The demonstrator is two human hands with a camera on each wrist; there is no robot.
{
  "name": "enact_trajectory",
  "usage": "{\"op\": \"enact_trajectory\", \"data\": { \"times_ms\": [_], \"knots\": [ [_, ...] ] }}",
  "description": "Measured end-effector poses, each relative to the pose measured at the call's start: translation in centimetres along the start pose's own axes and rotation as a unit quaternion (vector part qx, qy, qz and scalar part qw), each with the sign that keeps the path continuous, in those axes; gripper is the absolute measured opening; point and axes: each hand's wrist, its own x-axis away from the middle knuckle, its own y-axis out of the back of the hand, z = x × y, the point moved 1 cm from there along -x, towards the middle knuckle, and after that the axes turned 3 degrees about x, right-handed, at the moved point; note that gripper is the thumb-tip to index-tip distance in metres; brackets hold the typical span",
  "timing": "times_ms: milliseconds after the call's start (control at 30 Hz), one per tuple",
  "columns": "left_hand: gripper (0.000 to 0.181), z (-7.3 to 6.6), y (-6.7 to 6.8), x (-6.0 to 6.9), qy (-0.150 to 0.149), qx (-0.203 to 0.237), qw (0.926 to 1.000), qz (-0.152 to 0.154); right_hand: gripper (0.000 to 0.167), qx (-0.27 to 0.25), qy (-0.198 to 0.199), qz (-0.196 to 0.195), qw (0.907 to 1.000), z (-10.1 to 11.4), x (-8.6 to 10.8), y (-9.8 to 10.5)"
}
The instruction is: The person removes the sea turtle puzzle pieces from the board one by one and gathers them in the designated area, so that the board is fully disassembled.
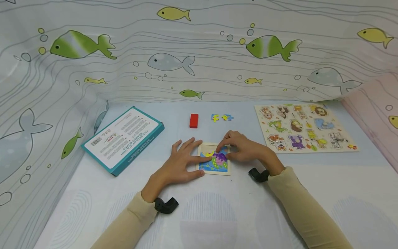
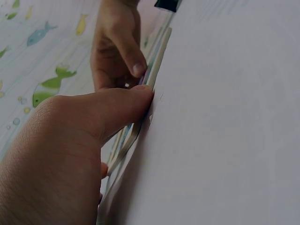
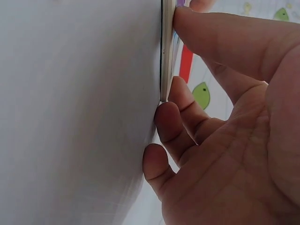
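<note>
A small wooden-framed puzzle [image 1: 213, 169] with a purple, pink and blue picture lies on the table; a bare strip shows along its far side. My left hand [image 1: 181, 162] is spread at its left, thumb at the near left edge and index finger reaching onto the picture. My right hand [image 1: 244, 148] pinches a purple piece [image 1: 221, 155] between thumb and index finger over the puzzle's right part. The left wrist view shows the left thumb [image 2: 126, 105] against the frame edge [image 2: 161, 56]. In the right wrist view, the right thumb [image 3: 211, 35] touches the puzzle and the other fingers hang beside it.
Beyond the puzzle lie a red block [image 1: 194, 121] and two loose jigsaw pieces [image 1: 215, 118]. A teal-edged box [image 1: 121, 138] lies at the left. An animal puzzle board [image 1: 306, 128] lies at the right. A fish-patterned sheet [image 1: 217, 45] hangs behind the table.
</note>
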Motion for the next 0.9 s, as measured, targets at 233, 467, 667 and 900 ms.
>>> {"op": "enact_trajectory", "data": {
  "times_ms": [233, 467, 667, 900],
  "knots": [
    [0.049, -0.10, 0.11, -0.10, 0.000, -0.003, 1.0000, 0.000, 0.030, 0.002, 0.001, -0.002, 1.0000, 0.11, 0.06, 0.15],
    [0.049, -0.03, -0.04, 0.04, -0.002, 0.003, 1.0000, -0.003, 0.030, -0.010, 0.003, -0.006, 0.9999, 0.11, 0.06, -0.09],
    [0.047, 0.02, -0.09, 0.09, -0.008, -0.001, 0.9999, -0.006, 0.029, -0.015, 0.009, -0.014, 0.9997, 0.28, 0.12, -0.14],
    [0.048, -0.03, 0.11, 0.01, -0.006, -0.001, 1.0000, -0.002, 0.029, -0.012, 0.022, -0.015, 0.9996, 0.36, 0.01, 0.03]
  ]
}}
